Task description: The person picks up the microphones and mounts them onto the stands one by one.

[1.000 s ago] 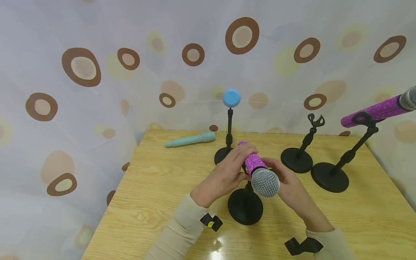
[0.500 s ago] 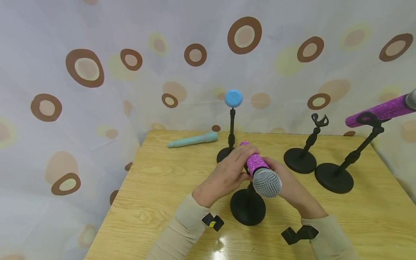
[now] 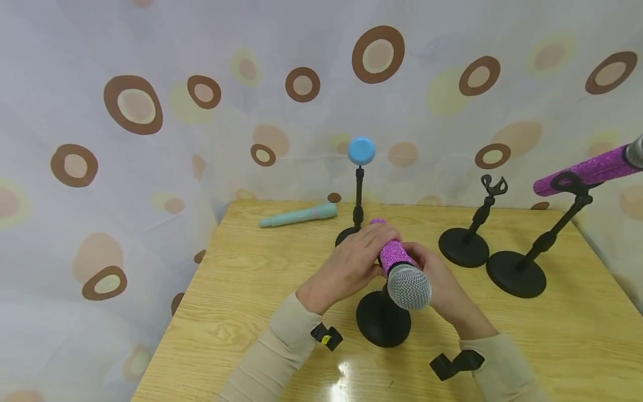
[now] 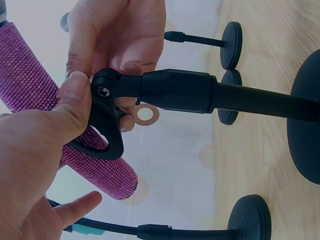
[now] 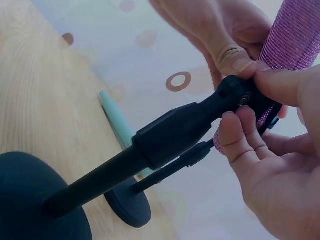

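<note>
Pink covers two of the three microphones here. The near pink microphone (image 3: 394, 254) is at the middle of the scene, tilted with its silver mesh head (image 3: 409, 287) toward the near side, against the black clip (image 4: 109, 132) of the near stand (image 3: 383, 322); how fully it sits in, I cannot tell. The left hand (image 3: 351, 262) has its fingers bent round the pink body, one sticking out apart, its thumb at the clip. The right hand (image 3: 438, 274) pinches the clip between thumb and bent fingers.

Four black stands, each with one round base, are on one wooden table (image 3: 241, 273): the near stand, the far stand (image 3: 358, 195) topped by one round blue piece (image 3: 361, 151), and two on the right. Of those, the left stand (image 3: 464, 247) bears a two-pronged clip (image 3: 494, 185); the right stand (image 3: 517, 274) holds the second pink microphone (image 3: 590, 172), tilted. One pale green microphone (image 3: 298, 215) lies at the far left. Behind hangs cloth (image 3: 321, 123) printed with brown rings.
</note>
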Action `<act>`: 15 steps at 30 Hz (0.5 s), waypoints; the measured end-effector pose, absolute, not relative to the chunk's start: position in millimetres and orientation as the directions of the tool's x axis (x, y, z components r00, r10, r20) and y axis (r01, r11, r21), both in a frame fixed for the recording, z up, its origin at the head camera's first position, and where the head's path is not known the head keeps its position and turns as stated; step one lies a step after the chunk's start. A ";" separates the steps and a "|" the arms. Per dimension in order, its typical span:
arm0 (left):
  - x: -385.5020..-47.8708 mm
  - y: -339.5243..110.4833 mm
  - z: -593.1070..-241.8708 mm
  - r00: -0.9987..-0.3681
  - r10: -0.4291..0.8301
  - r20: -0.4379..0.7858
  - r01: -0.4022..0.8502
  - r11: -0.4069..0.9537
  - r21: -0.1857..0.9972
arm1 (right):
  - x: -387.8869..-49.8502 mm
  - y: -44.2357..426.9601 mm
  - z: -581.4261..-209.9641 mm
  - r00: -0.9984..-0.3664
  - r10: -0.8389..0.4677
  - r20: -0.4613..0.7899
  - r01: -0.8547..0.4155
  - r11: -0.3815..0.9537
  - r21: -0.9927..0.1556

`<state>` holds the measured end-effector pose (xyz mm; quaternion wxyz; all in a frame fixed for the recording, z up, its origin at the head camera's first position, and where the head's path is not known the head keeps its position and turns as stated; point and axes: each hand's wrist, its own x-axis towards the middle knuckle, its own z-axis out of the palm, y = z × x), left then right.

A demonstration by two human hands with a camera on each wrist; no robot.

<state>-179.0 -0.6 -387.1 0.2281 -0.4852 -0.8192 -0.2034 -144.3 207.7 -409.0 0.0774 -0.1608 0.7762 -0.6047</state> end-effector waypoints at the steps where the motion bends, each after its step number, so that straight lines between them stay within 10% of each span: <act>1: -178.9 -0.5 -387.2 -0.425 0.705 0.568 0.890 0.440 0.120 | -143.9 207.5 -409.0 -0.936 -0.343 0.074 -0.157 0.220 -0.963; 15: -175.9 -4.2 -388.0 -0.465 0.714 0.524 0.878 0.449 0.166 | -148.0 213.1 -409.1 -0.906 -0.394 0.154 -0.321 0.403 -0.857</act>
